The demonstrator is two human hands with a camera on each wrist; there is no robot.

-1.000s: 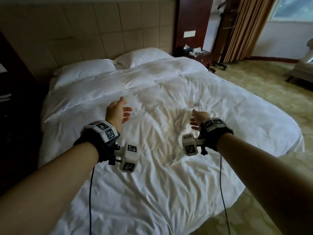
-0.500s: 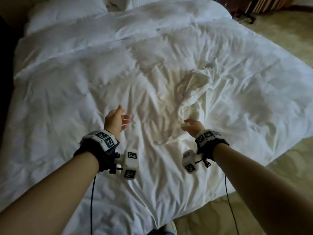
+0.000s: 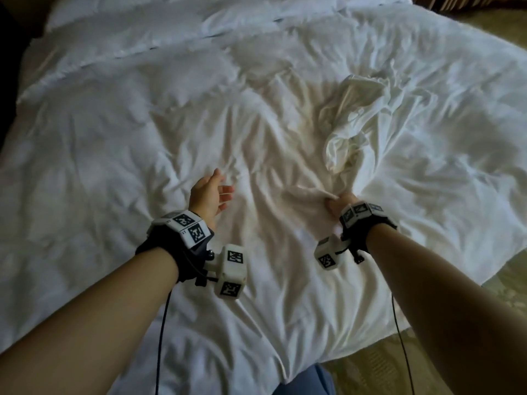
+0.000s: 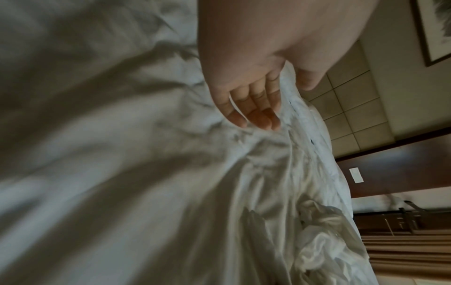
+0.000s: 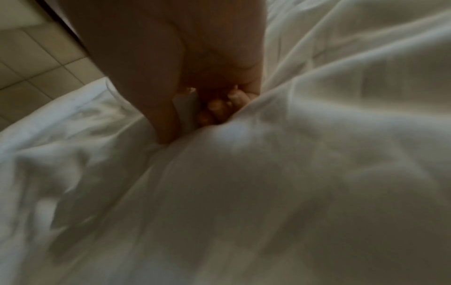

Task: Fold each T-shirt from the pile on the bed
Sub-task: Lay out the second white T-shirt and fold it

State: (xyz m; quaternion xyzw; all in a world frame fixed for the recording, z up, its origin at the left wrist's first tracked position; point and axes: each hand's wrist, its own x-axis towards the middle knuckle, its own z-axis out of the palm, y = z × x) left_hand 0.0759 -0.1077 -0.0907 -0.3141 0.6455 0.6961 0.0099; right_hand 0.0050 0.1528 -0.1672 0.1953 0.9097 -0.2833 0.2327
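— White cloth everywhere. What sits at the far left?

— A white duvet (image 3: 99, 132) covers the bed, rumpled all over, with pillows (image 3: 137, 10) along the top edge. Over it hovers the left hand (image 3: 209, 193), fingers (image 4: 253, 113) loosely spread and holding nothing; the wrist view shows the fingertips close above the creased fabric, though whether they touch it cannot be told.

— And toward the middle?

— A white T-shirt (image 3: 350, 121) lies crumpled on the duvet, bunched up high at its far end and drawn into a narrow twist at its near end.

— Who has hold of it?

— The right hand (image 3: 340, 202), just right of centre. Its fingers (image 5: 217, 110) are curled tight around the near end of the T-shirt, thumb pressed alongside, with a fold of cloth caught between them.

— Anything further right?

— Patterned carpet (image 3: 507, 44) past the bed's edge.
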